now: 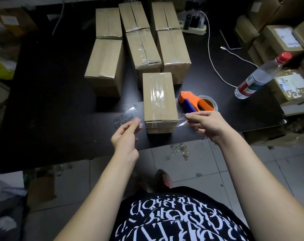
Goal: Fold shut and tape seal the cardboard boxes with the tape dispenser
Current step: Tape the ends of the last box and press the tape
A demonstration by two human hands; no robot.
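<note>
Far left, clutter off the tabletop (52,101) is blurred, maybe bags and cartons. On the black tabletop, six shut boxes in three columns:
- left pair (105,59): flaps folded down, tape hard to see
- middle pair (143,47): shiny tape along the seam and over the ends
- right pair (174,47): taped over the near ends

All are shut, so contents don't show.

Left hand (125,136): grip closed, thumb and fingers pinching the left part of a clear tape strip (181,121); a crinkled loose end sticks out past it. The strip runs across the near top edge of the front box (159,96), touching it. This box stands near the tabletop's front edge, flaps shut, with tape already down its centre seam.

Right hand (207,124): grip closed, pinching the strip's other end just right of the box.

The orange tape dispenser (193,101) lies on the tabletop just beside the box, behind the right hand, with no hand on it. Further right are a white cable (212,54), a power strip (194,26) at the back, and a clear bottle (259,77) with a red cap.

Labelled cartons (278,37) are stacked at the right. Below is a grey tiled floor (191,171) with tape scraps (179,151).
</note>
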